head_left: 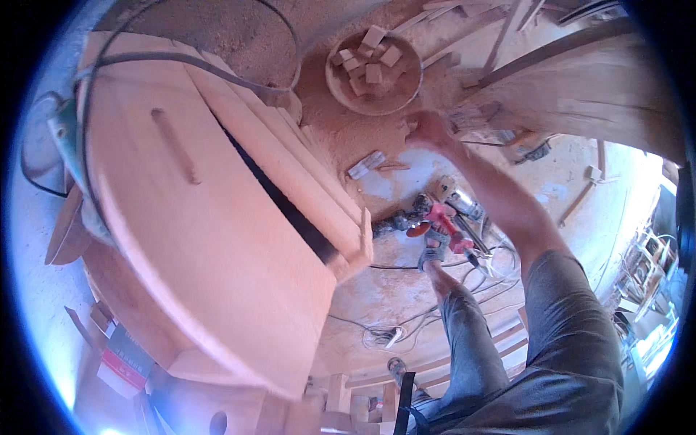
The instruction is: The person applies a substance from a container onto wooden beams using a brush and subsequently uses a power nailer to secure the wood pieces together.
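My right arm stretches forward over the floor. At its end my right hand (429,131) is smeared by motion near the basin (418,87) of small wooden blocks (373,73), so its finger pose and anything in it stay unclear. My left hand does not show. To the left stands a large pale wooden piece (217,239) with a curved edge, a short slot and a long dark gap beside a stepped wooden strip (290,170). A black cable (170,56) runs across its far end.
By my foot lie a red power tool (444,217) and a silver one (460,199), with tangled cords (406,322) nearby. Sawdust covers the floor ahead. A big timber piece (580,94) stands at far right; scrap wood (652,268) is piled beyond. A box (123,362) sits lower left.
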